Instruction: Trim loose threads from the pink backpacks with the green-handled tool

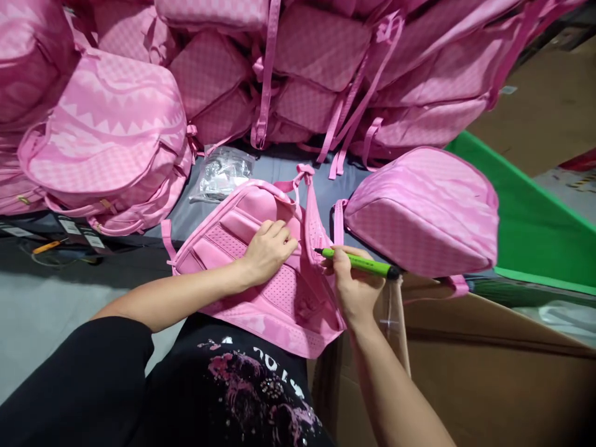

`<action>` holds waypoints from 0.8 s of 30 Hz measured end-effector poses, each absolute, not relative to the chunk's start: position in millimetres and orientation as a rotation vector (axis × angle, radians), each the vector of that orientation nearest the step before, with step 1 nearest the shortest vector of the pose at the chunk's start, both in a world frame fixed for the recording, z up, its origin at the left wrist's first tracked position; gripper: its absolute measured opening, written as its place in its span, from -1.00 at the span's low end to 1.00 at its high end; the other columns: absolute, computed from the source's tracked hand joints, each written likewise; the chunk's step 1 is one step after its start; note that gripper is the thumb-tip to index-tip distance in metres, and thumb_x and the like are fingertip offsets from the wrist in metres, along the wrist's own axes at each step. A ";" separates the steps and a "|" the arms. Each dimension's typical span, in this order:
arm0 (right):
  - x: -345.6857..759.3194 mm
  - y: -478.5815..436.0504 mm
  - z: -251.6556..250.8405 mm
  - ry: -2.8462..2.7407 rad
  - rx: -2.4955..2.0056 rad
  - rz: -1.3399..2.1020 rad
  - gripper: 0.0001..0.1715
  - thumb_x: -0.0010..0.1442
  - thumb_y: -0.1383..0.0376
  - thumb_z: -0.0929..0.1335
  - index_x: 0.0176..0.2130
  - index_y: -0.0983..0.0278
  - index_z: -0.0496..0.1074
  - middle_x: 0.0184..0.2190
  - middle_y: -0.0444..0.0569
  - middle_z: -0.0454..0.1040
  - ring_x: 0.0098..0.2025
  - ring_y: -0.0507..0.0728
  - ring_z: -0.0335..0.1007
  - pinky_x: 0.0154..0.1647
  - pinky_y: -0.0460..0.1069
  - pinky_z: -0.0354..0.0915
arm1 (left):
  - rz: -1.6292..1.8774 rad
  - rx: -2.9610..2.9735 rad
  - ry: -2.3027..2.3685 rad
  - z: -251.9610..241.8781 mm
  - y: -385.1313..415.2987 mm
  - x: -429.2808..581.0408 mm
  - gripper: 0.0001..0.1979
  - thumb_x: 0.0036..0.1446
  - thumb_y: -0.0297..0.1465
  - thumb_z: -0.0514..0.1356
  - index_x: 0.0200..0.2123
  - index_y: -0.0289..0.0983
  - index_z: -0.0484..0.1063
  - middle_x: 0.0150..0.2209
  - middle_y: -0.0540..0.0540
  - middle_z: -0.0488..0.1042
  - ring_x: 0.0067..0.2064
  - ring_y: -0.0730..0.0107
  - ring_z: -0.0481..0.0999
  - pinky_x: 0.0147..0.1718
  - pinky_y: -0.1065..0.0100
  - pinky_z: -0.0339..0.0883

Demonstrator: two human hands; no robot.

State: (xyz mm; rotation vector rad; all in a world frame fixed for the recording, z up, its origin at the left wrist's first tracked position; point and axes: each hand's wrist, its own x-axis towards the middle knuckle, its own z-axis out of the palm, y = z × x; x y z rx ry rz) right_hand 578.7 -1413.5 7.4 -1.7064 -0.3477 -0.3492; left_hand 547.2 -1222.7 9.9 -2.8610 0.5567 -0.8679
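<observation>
A pink backpack (228, 218) lies with its padded, perforated back panel facing up, partly on the table and against my body. My left hand (269, 253) rests on that panel, its fingers curled closed on the backpack's pink fabric beside a shoulder strap (313, 217); the fingertips are partly hidden. Between the thumb and fingers of my right hand (356, 282) is a green pen-shaped tool (367, 266) with a dark narrow tip and a black end. Its tip points left, at the strap's edge.
Several pink checked backpacks (321, 49) are piled along the back. One backpack (116, 124) stands left, another (423, 211) right. A clear plastic bag (223, 174) lies on the grey table (179, 214). Right are a green panel (526, 223) and a cardboard box (488, 372); an orange-handled tool (46, 247) is left.
</observation>
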 end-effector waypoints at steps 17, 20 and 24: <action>588.8 -1399.8 -11.9 -0.735 -1.907 -0.716 -0.65 0.30 0.22 0.40 0.07 0.20 0.49 -0.07 0.06 0.61 -0.08 0.22 0.60 -0.02 0.14 0.52 | -0.838 -2.867 0.847 66.0 -1193.1 571.7 -0.74 0.39 -0.47 0.00 -0.11 -0.31 0.49 -0.03 -0.19 0.55 0.00 0.23 0.51 -0.07 0.19 0.38; 594.6 -1375.4 -16.5 -0.895 -1.905 -0.709 -0.62 0.33 0.19 0.37 0.12 0.17 0.46 -0.02 0.05 0.60 -0.02 0.24 0.57 0.02 0.16 0.52 | -0.724 -2.940 0.710 88.7 -1177.6 599.6 -0.65 0.32 -0.47 0.10 0.15 -0.22 0.36 0.26 -0.20 0.31 0.19 0.09 0.37 0.11 0.04 0.28; 597.6 -1352.5 -20.0 -0.909 -1.852 -0.656 -0.57 0.34 0.28 0.35 0.18 0.17 0.41 0.01 0.05 0.58 0.01 0.20 0.55 0.05 0.15 0.50 | -0.406 -2.953 0.685 80.2 -1168.2 639.8 -0.27 0.13 -0.43 0.30 0.34 -0.25 0.13 0.32 -0.32 0.19 0.07 0.05 0.43 0.02 0.12 0.31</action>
